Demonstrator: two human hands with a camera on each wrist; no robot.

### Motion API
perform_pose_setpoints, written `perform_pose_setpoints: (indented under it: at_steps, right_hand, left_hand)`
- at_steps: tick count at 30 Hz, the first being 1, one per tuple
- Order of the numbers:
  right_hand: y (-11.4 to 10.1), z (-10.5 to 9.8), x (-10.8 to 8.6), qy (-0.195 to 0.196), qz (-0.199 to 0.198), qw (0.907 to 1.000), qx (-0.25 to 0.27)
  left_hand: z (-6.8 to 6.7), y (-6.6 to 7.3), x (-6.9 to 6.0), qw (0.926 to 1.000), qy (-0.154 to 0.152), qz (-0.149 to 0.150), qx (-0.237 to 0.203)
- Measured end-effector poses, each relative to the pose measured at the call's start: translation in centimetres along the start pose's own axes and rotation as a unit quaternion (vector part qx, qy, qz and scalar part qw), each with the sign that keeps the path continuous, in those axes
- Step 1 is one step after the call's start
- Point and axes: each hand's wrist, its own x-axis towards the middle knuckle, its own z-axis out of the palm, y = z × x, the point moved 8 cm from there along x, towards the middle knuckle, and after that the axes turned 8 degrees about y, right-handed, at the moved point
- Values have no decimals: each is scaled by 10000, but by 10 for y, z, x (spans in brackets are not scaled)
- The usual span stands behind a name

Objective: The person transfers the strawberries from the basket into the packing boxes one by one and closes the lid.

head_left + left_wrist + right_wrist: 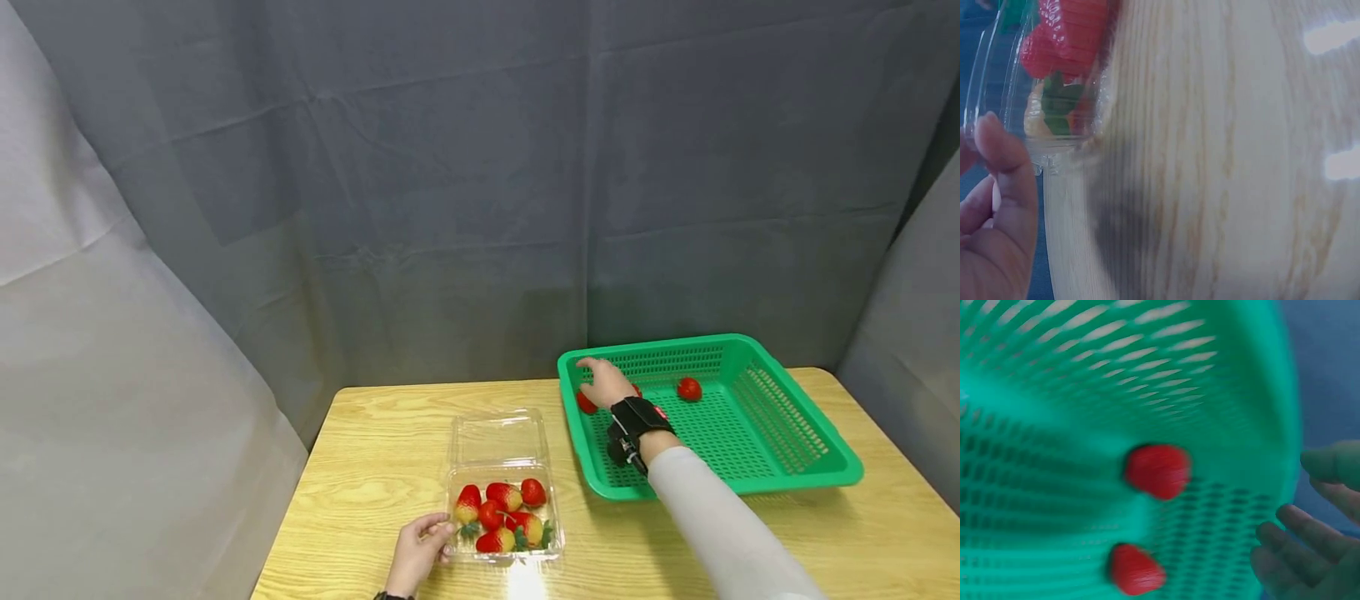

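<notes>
The clear container (552, 502) lies on the surface (390, 450), left of the green basket (742, 446), with its lid (498, 437) laid back toward the surface's back edge. The left hand (422, 550) has a pinching grip on the container's left rim close to its front corner, the thumb against the clear wall. Red-and-yellow strawberries (503, 497) fill most of the container, some with green leaves, with plainer red fruit among them.

The right hand (606, 385) is over the basket's back left corner, its grip spread: thumb and fingers stand apart with nothing visible between them. The basket sits at the surface's back right part. Inside it, one red fruit (689, 389) lies near the back wall and another (587, 403) just below the right hand; a third is mostly hidden by that hand.

The fruit looks light and smooth, perhaps a little slippery; whether it is soft cannot be told. A gentle pinch around the widest part should suit it. The container looks thin, light and easily flexed, so it is best held at the rim near a corner, where it is likely stiffest.
</notes>
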Motion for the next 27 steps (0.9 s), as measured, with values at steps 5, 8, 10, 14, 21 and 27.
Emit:
perform_pose_setpoints:
  at_steps: [5,8,10,14,21,27]
  right_hand:
    - [39,35,5,-829,386,9958,70]
    - [80,64,20,-949,152,9954,-53]
    - [100,78,27,-1037,104,9942,-247]
    - [98,81,22,-1210,220,9921,-254]
    - [44,51,-6,-1303,309,9888,-666]
    - [75,68,9,-1052,497,9903,-760]
  left_hand:
    - [0,0,-1,10000,32,-7,-8]
    - [1,-1,0,10000,25,-16,-25]
    - [2,-3,1,10000,-1,-37,-24]
    - [1,-6,3,10000,-30,-65,-28]
    - [-1,-2,2,9999,27,-61,93]
    - [-2,-2,2,9999,69,-100,115]
